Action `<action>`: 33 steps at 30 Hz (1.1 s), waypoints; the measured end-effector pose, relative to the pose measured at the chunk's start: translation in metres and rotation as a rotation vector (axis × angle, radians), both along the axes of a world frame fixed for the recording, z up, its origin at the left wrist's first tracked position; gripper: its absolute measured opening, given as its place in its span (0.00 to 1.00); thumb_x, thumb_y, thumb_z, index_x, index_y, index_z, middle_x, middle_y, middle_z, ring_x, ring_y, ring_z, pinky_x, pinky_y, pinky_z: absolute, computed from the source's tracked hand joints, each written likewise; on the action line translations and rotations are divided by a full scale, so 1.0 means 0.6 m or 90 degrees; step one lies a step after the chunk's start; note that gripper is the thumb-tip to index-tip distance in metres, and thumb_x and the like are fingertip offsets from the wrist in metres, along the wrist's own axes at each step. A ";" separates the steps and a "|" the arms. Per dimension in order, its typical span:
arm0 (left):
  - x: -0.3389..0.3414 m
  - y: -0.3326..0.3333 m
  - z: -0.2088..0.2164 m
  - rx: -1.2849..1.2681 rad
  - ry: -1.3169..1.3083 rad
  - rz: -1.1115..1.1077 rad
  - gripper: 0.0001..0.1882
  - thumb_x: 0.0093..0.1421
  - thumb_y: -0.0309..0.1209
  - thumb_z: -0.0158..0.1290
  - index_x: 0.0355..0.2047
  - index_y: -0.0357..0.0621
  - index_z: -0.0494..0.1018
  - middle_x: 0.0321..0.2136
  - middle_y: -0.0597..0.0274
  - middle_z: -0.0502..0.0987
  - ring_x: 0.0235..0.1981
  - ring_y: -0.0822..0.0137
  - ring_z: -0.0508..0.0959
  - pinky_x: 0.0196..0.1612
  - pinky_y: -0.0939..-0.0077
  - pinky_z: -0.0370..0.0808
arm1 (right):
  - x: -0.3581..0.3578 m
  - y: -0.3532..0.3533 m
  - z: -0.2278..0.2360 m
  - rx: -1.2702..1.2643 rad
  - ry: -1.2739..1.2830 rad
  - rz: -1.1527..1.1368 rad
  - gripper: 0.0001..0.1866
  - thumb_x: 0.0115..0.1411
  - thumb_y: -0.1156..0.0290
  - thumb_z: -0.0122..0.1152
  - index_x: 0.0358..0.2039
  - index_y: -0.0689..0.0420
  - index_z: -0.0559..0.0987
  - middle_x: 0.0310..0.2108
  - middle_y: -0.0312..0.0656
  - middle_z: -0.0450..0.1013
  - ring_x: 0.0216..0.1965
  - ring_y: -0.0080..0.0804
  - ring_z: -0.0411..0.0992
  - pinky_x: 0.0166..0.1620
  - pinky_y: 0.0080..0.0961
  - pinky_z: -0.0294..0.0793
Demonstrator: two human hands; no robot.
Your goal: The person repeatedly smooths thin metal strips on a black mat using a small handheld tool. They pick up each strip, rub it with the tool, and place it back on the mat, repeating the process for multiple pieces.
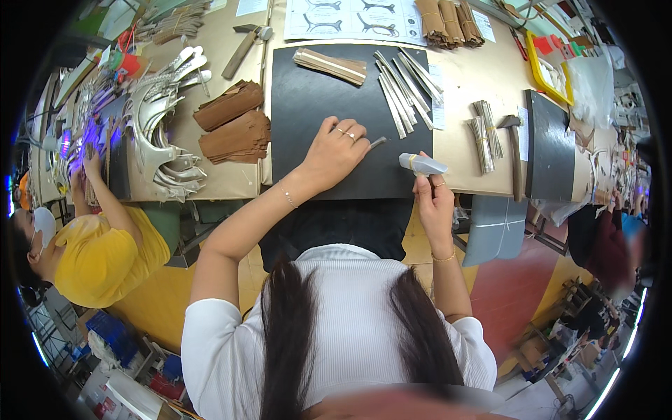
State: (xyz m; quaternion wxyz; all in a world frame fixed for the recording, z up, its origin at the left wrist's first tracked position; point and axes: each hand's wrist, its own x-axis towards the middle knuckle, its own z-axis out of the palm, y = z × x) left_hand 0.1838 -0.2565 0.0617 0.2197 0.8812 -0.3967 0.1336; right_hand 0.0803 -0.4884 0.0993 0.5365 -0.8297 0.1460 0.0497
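Note:
My left hand (337,155) is over the black mat (308,98), its fingers curled together. A small grey strip (379,143) sticks out from its fingertips; the rest of it is hidden by the hand. At the mat's right front edge my right hand (435,199) pinches a pale grey, wedge-shaped piece (424,164) with a yellowish band around it. Beyond the hands, thin silvery strips (402,91) lie fanned out on the mat. A bundle of brown strips with a pale one on top (329,66) rests at the mat's far side.
Stacks of brown sheets (234,138) and a hammer (245,52) lie left of the mat. Curved silvery metal parts (150,133) pile up farther left. To the right are bundled strips (481,143), another hammer (514,147) and a yellow tray (549,66). A person in yellow (105,259) works at left.

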 end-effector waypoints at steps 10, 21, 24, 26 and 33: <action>-0.049 -0.015 0.015 -0.049 0.135 0.144 0.20 0.59 0.39 0.64 0.49 0.46 0.77 0.47 0.61 0.75 0.50 0.57 0.73 0.51 0.60 0.67 | 0.054 0.022 -0.006 0.238 -0.042 -0.098 0.21 0.61 0.66 0.73 0.50 0.61 0.77 0.34 0.31 0.74 0.31 0.14 0.68 0.34 0.15 0.70; -0.048 0.024 0.023 -0.022 0.287 0.142 0.18 0.53 0.42 0.68 0.39 0.46 0.79 0.44 0.60 0.72 0.48 0.55 0.70 0.52 0.59 0.66 | 0.011 0.018 -0.004 0.085 0.021 -0.025 0.25 0.55 0.65 0.78 0.49 0.62 0.79 0.38 0.40 0.81 0.38 0.24 0.76 0.46 0.25 0.76; -0.048 0.023 0.027 -0.013 0.305 0.134 0.16 0.52 0.38 0.70 0.35 0.44 0.77 0.37 0.62 0.75 0.45 0.56 0.71 0.50 0.61 0.67 | 0.001 0.038 -0.004 0.082 0.002 0.001 0.29 0.50 0.66 0.81 0.50 0.61 0.78 0.42 0.43 0.81 0.43 0.27 0.78 0.50 0.26 0.75; -0.045 0.021 0.036 -0.002 0.324 0.130 0.15 0.54 0.35 0.70 0.34 0.43 0.75 0.33 0.65 0.76 0.40 0.62 0.74 0.45 0.67 0.70 | 0.002 0.052 -0.003 0.066 -0.037 -0.004 0.30 0.49 0.67 0.82 0.51 0.61 0.78 0.43 0.43 0.81 0.44 0.29 0.78 0.51 0.28 0.75; -0.076 0.022 0.137 -0.607 0.998 0.177 0.15 0.57 0.29 0.69 0.40 0.35 0.79 0.27 0.68 0.79 0.26 0.81 0.74 0.28 0.85 0.69 | 0.046 0.059 0.067 0.458 0.005 -0.089 0.25 0.55 0.78 0.76 0.50 0.60 0.72 0.36 0.40 0.80 0.19 0.12 0.67 0.19 0.12 0.62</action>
